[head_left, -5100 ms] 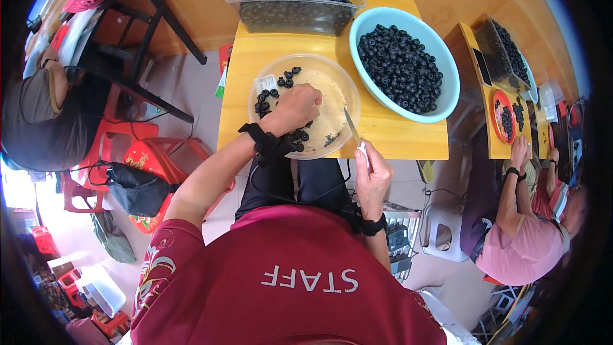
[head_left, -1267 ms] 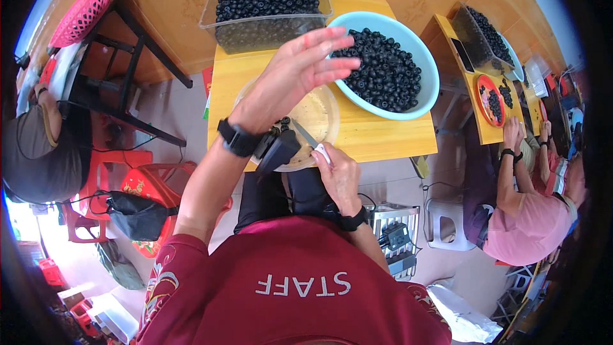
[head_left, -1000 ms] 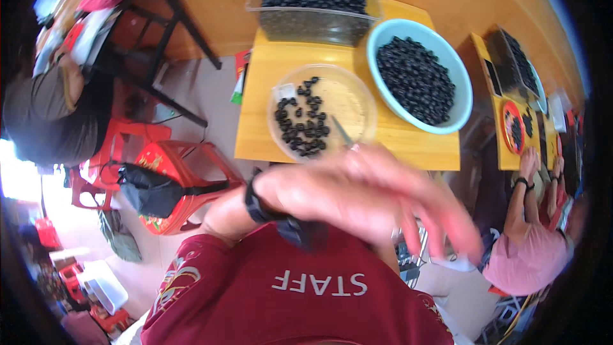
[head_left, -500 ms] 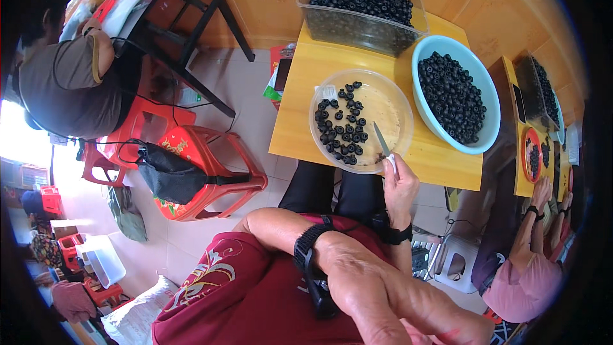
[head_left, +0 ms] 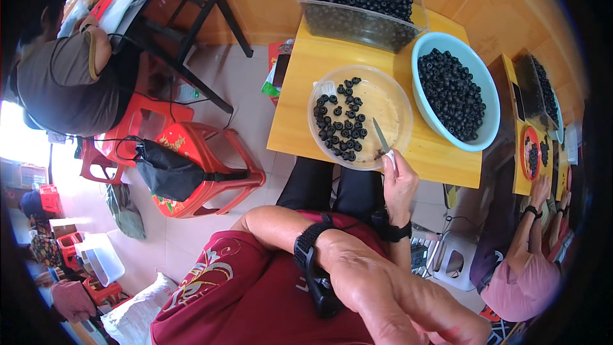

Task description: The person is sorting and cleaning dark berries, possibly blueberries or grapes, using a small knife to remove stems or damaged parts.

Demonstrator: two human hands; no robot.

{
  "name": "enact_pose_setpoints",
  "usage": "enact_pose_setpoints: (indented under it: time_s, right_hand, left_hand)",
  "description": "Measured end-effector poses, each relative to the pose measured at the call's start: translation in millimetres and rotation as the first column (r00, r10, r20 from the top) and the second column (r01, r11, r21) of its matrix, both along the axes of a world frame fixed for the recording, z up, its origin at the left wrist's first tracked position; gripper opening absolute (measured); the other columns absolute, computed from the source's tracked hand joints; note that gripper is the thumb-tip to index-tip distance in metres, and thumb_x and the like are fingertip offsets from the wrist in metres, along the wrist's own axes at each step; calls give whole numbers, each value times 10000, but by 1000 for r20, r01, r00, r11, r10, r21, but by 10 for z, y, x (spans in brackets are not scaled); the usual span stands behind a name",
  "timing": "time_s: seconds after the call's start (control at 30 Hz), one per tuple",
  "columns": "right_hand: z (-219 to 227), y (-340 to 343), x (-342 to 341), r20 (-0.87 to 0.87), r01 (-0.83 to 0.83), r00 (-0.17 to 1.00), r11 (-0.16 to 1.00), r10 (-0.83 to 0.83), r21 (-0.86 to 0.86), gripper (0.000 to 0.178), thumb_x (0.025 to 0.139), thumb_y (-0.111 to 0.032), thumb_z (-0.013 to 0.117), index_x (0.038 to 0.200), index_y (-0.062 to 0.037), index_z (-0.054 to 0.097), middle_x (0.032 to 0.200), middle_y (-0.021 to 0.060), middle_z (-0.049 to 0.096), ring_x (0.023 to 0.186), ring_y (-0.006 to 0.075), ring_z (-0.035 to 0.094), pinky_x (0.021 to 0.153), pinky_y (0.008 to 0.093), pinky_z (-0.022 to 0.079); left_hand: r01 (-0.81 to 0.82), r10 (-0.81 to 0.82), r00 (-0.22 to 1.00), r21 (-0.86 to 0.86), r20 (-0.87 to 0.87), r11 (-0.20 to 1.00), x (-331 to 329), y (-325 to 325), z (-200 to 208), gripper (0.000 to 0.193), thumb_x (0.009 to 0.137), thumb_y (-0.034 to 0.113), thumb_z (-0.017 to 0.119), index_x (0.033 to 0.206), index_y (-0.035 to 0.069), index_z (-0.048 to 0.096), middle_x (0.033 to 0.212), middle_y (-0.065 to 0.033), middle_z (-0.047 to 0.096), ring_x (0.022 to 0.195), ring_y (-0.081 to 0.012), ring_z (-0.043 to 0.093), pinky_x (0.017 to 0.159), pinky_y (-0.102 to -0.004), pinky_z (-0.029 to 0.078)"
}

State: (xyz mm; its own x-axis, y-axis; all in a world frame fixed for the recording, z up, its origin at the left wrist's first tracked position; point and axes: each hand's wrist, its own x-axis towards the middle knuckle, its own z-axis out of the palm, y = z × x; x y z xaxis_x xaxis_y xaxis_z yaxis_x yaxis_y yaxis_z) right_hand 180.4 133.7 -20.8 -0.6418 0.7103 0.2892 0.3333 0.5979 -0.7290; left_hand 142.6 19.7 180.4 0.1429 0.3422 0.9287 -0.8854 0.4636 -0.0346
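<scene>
The left hand [head_left: 408, 306], lifted from the bowl seconds ago, now fills the lower frame close to the camera, open and empty. At centre the right hand [head_left: 399, 182] still grips the knife [head_left: 382, 140], blade over the clear bowl [head_left: 399, 99] of dark pitted fruit [head_left: 341, 124]; cutting is paused.

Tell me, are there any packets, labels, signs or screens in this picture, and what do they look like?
Flat packet: on the floor beside the yellow table's left edge, rectangular, dark face with red and green parts.
Small label: inside the clear round plate, near its upper left rim, pale rectangle.
Dark slab: on the next table to the right, thin and black, possibly a screen; too small to tell.
</scene>
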Motion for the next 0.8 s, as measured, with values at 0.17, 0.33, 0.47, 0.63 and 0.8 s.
enact_pose_setpoints:
  time_s: [0.17, 0.33, 0.47, 0.63, 0.8]
  right_hand:
    - [-12, 17, 23, 17, 22, 1000, 999, -21, -26, 243, 902, -176, 664, 1049, 17, 671, 781, 176, 666, 657, 253, 635, 614, 342, 503]
    - [6, 11, 3, 40, 30, 999, 999, -29, -39, 239, 888, -193, 678, 1032, -1, 680, 816, 197, 678, 701, 334, 672, 633, 376, 523]
    - [-24, 28, 35, 8, 17, 1000, 1000, -17, 6, 265, 909, -166, 658, 1084, 33, 665, 741, 135, 655, 620, 173, 595, 597, 299, 475]
    - [-89, 61, 84, -15, 22, 1000, 997, -23, -75, 246, 880, -174, 682, 1040, 12, 686, 857, 211, 685, 723, 325, 680, 648, 368, 524]
    - [18, 4, 40, -133, 72, 987, 992, -85, -102, 243, 867, -152, 695, 1049, 8, 686, 835, 202, 683, 691, 288, 673, 626, 341, 510]
  left_hand:
    - [-21, -15, 993, -297, -119, 955, -137, -207, 136, 561, 966, 263, 564, 1324, -133, 390, 1246, -188, 505, 1094, -221, 531, 921, -353, 423]
    - [-613, 614, 789, -120, -37, 781, 25, 12, 87, 615, 960, 281, 576, 1354, -142, 363, 1283, -196, 489, 1177, -225, 489, 955, -355, 402]
    - [-208, 231, 918, 106, -322, 972, -422, 50, -155, 593, 936, 374, 600, 1241, -108, 435, 1245, -227, 521, 1104, -311, 509, 920, -405, 386]
    - [-745, 157, -644, 660, -749, 98, -1133, -5, -639, 130, 872, 95, 657, 972, 15, 679, 900, -98, 662, 865, -205, 649, 758, -320, 507]
    - [-469, -247, -854, 883, -458, -17, -1570, 205, -1592, 125, 804, 49, 665, 919, 2, 681, 826, -119, 667, 727, -216, 650, 677, -331, 514]
